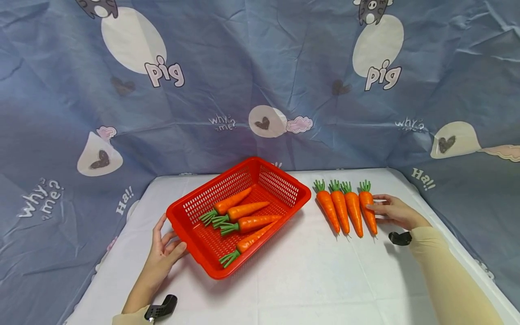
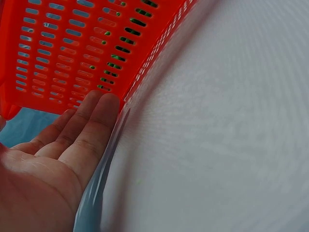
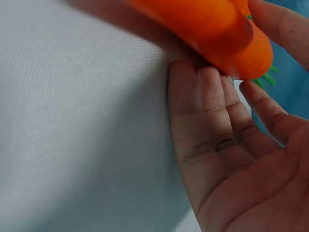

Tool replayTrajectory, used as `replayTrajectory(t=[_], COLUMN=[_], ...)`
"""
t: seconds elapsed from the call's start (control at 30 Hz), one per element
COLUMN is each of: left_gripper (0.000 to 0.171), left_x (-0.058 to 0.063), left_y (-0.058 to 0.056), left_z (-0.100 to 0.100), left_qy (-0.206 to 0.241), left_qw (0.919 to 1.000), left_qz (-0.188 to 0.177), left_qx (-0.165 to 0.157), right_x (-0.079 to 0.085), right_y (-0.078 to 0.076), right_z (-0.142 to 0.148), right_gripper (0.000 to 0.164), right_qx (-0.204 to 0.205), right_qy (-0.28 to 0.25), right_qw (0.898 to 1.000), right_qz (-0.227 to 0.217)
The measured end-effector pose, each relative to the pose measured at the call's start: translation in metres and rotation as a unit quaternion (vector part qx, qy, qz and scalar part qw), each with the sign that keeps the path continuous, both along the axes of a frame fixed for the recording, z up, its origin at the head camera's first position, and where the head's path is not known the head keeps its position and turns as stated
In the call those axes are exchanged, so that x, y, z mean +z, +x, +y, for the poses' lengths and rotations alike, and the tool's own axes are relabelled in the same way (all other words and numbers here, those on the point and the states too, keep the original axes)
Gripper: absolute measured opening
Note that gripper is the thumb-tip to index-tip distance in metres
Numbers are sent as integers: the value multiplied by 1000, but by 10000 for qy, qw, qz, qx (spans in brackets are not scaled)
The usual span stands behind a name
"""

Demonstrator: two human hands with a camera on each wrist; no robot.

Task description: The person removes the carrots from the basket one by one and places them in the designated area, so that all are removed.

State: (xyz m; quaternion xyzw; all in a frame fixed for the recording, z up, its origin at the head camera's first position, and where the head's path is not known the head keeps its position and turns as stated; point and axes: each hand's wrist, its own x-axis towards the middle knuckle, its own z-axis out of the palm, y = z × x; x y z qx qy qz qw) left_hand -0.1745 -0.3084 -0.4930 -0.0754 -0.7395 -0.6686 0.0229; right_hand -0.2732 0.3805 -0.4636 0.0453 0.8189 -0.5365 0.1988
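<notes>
A red perforated plastic basket sits at an angle on the white table, with several carrots inside, among them a carrot with a green stub top. My left hand touches the basket's near-left end; in the left wrist view its straight fingers lie against the slotted outer wall. To the right, several carrots lie side by side, tops away from me. My right hand is at the rightmost carrot, thumb over it and fingers along its right side. The right wrist view shows fingertips at the carrot's underside.
Three more loose carrots lie just left of the one at my right hand. The white tablecloth spreads in front of them. Behind the table hangs a blue printed cloth. A black wrist strap shows on the left arm.
</notes>
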Motion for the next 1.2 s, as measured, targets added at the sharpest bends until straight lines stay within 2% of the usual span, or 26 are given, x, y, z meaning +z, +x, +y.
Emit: replayTrajectory(t=[0.37,1.2], left_gripper=[98,98], left_x=[1,-1], left_y=[3,0], left_z=[2,0], left_qy=[26,153], left_qw=[10000,9998], left_qz=[20,133], left_qx=[49,-35], right_x=[0,11], right_y=[-1,-1], right_z=[5,-3], right_gripper=[86,81], right_qx=[-161,-271], right_qy=[336,549], right_qw=[9993,9980], right_qz=[19,187])
